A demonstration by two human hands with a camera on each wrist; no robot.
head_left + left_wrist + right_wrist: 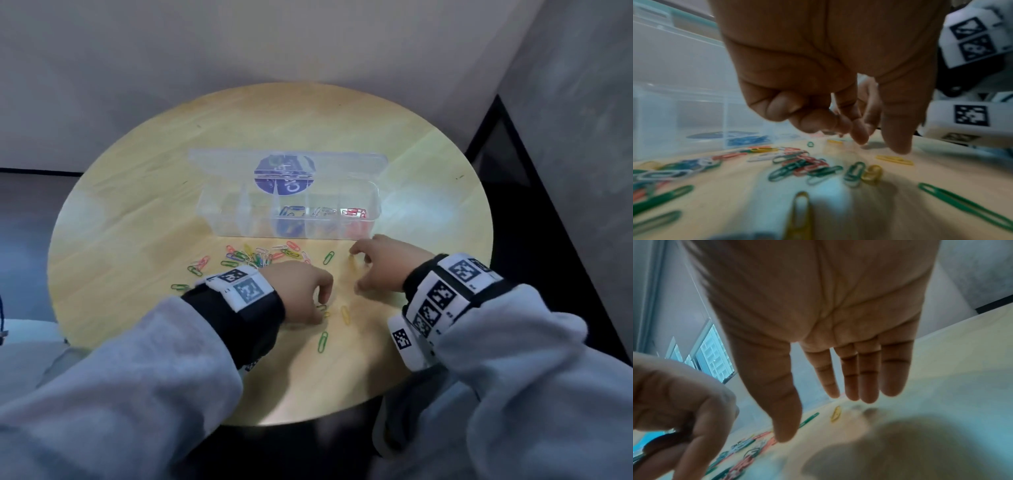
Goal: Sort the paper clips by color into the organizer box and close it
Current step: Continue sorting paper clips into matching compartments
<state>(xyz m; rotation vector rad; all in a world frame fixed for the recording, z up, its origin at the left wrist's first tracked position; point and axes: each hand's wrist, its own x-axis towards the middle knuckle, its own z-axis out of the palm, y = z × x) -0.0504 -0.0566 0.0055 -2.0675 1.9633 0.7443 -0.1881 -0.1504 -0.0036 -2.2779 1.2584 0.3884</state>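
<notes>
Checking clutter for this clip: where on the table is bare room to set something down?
Free: the round wooden table left of the clear plastic organizer box, and the far strip behind its open lid. Crowded: the mixed paper clip pile before the box, and around both hands.

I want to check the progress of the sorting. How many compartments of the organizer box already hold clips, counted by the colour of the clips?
blue clips: 1 compartment
white clips: 1 compartment
red clips: 1 compartment
Total: 3 filled compartments in the organizer box
</notes>
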